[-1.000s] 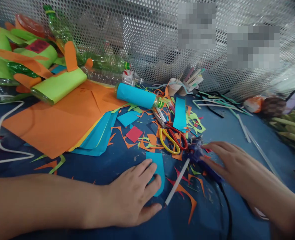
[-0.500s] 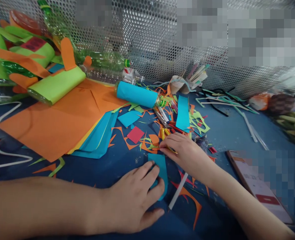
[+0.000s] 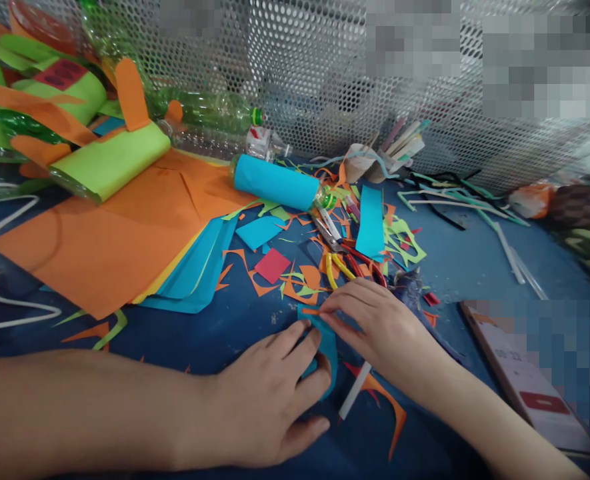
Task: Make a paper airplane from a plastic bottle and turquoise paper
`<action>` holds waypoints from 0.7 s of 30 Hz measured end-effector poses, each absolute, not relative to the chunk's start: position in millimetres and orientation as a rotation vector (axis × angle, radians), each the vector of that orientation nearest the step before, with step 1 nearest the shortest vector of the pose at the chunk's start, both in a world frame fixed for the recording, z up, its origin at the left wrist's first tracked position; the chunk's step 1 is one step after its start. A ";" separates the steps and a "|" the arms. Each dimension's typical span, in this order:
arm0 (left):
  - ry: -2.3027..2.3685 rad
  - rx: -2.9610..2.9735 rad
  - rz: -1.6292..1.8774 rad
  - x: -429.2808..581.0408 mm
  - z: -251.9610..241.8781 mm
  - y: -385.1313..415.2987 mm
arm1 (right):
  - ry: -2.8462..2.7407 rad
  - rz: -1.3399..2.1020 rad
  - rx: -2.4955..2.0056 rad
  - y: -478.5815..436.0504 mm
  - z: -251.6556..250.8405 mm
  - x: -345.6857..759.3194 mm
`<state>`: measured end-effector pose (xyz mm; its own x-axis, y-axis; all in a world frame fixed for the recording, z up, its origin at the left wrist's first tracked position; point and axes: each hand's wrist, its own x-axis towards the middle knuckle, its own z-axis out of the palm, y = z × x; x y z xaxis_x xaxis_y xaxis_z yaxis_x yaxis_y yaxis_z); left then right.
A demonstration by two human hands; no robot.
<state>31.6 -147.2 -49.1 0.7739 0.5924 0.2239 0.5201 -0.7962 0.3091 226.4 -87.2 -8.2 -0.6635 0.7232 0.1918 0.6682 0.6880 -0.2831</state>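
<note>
My left hand (image 3: 275, 393) lies palm down on a blue paper piece (image 3: 327, 347) with a rounded lower end, fingers apart and slightly bent. Its fingers cover much of that piece. At the top edge of the paper, my right hand (image 3: 369, 313) pinches a small orange paper strip (image 3: 311, 311) between thumb and fingertips. Just beyond the right hand are the yellow handles of scissors (image 3: 339, 267). A white stick (image 3: 355, 392) lies between the two hands, beside a curved orange offcut (image 3: 392, 407).
Orange sheets (image 3: 89, 247) cover blue sheets (image 3: 199, 273) at left. A blue-wrapped bottle (image 3: 277, 182) and a green-wrapped bottle (image 3: 115, 163) lie behind. Paper scraps, a red square (image 3: 271, 265) and a blue strip (image 3: 371, 220) surround the scissors. A phone (image 3: 525, 380) lies at right.
My right hand has shifted slightly down and right, off the yellow scissor handles. The orange strip now shows at its fingertips over the blue paper. My left hand stays nearly still.
</note>
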 end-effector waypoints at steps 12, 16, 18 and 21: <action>0.876 2.743 0.439 30.4 -48.6 -147.0 | -2.639 0.223 -1.111 -85.3 -14.5 221.5; 0.865 2.750 0.450 30.8 -48.8 -146.3 | -2.646 0.221 -1.113 -84.2 -14.6 221.4; 0.858 2.754 0.461 30.8 -49.5 -146.9 | -2.648 0.233 -1.113 -83.6 -14.8 221.8; 0.866 2.749 0.463 30.8 -49.0 -148.6 | -2.635 0.265 -1.110 -83.3 -15.6 222.4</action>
<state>30.8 -148.6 -49.0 0.7765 0.5868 0.2294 0.5170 -0.8015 0.3004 222.4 -83.3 -15.6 -0.6704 0.7213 0.1741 0.6721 0.6897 -0.2695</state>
